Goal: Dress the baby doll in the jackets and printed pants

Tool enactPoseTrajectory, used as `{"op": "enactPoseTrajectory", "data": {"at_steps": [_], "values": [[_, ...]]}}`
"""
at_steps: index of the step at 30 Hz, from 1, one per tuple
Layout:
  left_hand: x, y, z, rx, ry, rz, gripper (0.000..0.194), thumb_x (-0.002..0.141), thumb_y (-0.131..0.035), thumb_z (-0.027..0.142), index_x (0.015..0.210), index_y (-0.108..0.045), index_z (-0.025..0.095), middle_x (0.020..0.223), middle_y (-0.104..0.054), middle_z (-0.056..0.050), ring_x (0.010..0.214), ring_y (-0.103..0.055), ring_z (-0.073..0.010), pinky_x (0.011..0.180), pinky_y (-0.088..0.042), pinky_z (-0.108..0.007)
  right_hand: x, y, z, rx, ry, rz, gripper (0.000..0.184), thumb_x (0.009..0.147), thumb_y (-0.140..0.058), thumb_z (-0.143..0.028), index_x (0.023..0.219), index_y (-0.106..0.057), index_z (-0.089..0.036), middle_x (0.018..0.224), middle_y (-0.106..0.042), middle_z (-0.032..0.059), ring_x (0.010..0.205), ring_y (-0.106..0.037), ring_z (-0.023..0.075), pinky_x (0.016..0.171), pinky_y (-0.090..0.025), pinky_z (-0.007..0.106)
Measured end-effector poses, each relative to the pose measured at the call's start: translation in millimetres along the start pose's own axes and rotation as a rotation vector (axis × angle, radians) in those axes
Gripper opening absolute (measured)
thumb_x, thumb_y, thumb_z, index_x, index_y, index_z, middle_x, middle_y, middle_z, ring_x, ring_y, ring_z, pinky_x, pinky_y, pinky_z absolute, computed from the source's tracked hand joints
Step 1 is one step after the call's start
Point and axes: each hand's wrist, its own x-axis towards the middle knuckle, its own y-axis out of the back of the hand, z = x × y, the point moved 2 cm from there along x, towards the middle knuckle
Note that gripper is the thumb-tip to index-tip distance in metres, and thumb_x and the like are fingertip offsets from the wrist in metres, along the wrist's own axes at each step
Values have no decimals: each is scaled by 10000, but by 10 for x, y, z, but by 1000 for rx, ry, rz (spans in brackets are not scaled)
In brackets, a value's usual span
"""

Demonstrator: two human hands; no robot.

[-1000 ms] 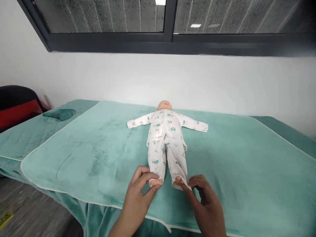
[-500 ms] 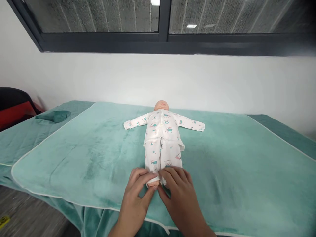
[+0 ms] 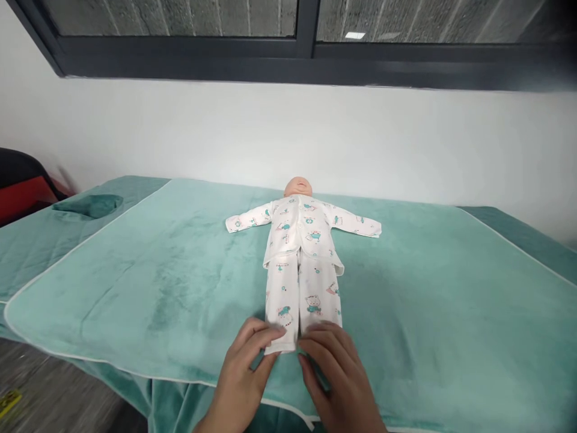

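Note:
A baby doll (image 3: pixel 298 186) lies on its back, dressed in a white printed long-sleeved top (image 3: pixel 300 225) and matching trousers (image 3: pixel 283 294). Both sleeves stretch out sideways. My left hand (image 3: pixel 246 370) pinches the cuff of the left-hand trouser leg, thumb below and fingers on top. Curled over the end of the other trouser leg is my right hand (image 3: pixel 336 373), its fingertips at the inner edge and its thumb close by. That hand hides most of the right-hand cuff. The doll's feet do not show.
A green plush mat (image 3: pixel 180 258) with pale piping covers the bed (image 3: pixel 527 234). Behind it rise a white wall (image 3: pixel 252 132) and a dark window frame (image 3: pixel 189 59). A black and red object (image 3: pixel 27 192) stands at the far left, beside a hole in the bed.
The left-hand cuff has come down over the foot that showed before. My right hand has shifted from that cuff to the other trouser leg. The view has tilted slightly down.

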Motion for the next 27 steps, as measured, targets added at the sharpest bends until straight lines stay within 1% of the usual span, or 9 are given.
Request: {"op": "enactPoseTrajectory", "data": {"at_steps": [2, 4, 6, 9, 10, 14, 21, 25, 27], "values": [[-6, -16, -8, 6, -38, -18, 234, 886, -584, 203, 1066, -692, 306, 925, -619, -33, 833, -628, -149, 735, -533, -235, -60, 37, 84, -50, -74, 72, 250, 859, -588, -135, 1088, -569, -234, 1034, -643, 83, 998, -611, 237, 828, -541, 397], [-7, -33, -1, 18, -83, -33, 228, 893, -569, 180, 1053, -683, 296, 910, -609, -30, 833, -625, -145, 726, -524, -231, -118, 70, 166, -69, -180, 138, 232, 871, -607, -197, 1097, -575, -235, 1053, -625, 95, 956, -624, 229, 767, -560, 365], [-7, -51, 10, 34, -109, -37, 204, 896, -559, 162, 1013, -679, 278, 885, -592, -26, 811, -616, -137, 701, -512, -221, -163, 89, 220, -28, -267, 150, 165, 879, -608, -245, 1043, -592, -241, 994, -618, 79, 868, -639, 203, 702, -569, 318], [-19, -79, 25, 54, -128, -22, 193, 890, -564, 143, 998, -669, 264, 870, -569, -21, 800, -603, -127, 694, -500, -213, -195, 123, 231, 23, -324, 150, 38, 875, -617, -269, 909, -604, -257, 872, -620, 39, 754, -640, 179, 635, -554, 280], [-24, -89, 30, 56, -135, -14, 197, 886, -572, 139, 1005, -666, 265, 873, -566, -19, 807, -601, -126, 702, -500, -211, -200, 138, 221, 28, -328, 157, 8, 878, -610, -263, 884, -605, -261, 856, -627, 36, 744, -640, 180, 631, -547, 281], [-43, -117, 45, 34, -130, 34, 191, 862, -610, 135, 988, -658, 271, 889, -572, -9, 825, -603, -120, 721, -498, -197, -225, 176, 161, 63, -303, 167, 109, 889, -560, -190, 881, -628, -275, 857, -660, 37, 755, -648, 176, 638, -526, 275], [-60, -82, -8, -67, 15, 148, 109, 876, -583, 158, 874, -652, 241, 875, -584, -7, 800, -613, -123, 702, -495, -195, -337, 159, 168, 77, -271, 195, 111, 877, -586, -141, 907, -611, -245, 873, -642, 40, 792, -633, 158, 679, -509, 251], [-95, -95, -33, -32, -25, 128, 127, 885, -568, 141, 896, -647, 240, 865, -567, -3, 776, -603, -111, 700, -495, -188, -356, 70, 217, 72, -270, 125, 90, 897, -555, -158, 917, -601, -233, 900, -630, 42, 813, -632, 149, 703, -522, 236], [-117, -120, -24, 12, -70, 117, 147, 886, -566, 125, 927, -642, 244, 869, -550, -1, 774, -593, -104, 705, -495, -183, -351, 41, 235, 63, -248, 133, 77, 893, -553, -160, 908, -590, -227, 892, -620, 39, 804, -632, 142, 693, -529, 223]]}}
